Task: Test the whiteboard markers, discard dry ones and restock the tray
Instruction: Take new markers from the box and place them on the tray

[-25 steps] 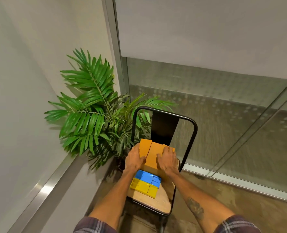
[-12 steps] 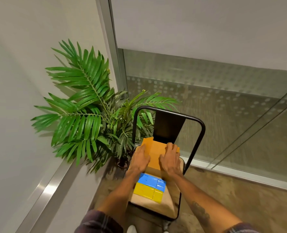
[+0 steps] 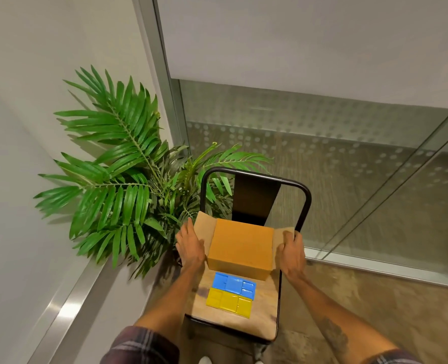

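A brown cardboard box [image 3: 240, 245] stands on the wooden seat of a black metal chair [image 3: 254, 185]. Its two outer flaps are spread to the left and right, and the inner top is still closed. My left hand [image 3: 190, 245] lies with straight fingers against the left flap. My right hand [image 3: 291, 252] grips the edge of the right flap. In front of the box lie a blue plastic tray [image 3: 234, 283] and a yellow plastic tray [image 3: 229, 302], side by side and touching. No markers are in view.
A leafy green plant [image 3: 123, 177] stands just left of the chair, in the corner. A white wall with a metal rail [image 3: 68, 308] runs along the left. A frosted glass partition [image 3: 335, 143] rises behind the chair. The floor to the right is bare concrete.
Both hands lay together on top of the closed box. They have moved apart and folded the two outer flaps out to the sides. The camera has come closer.
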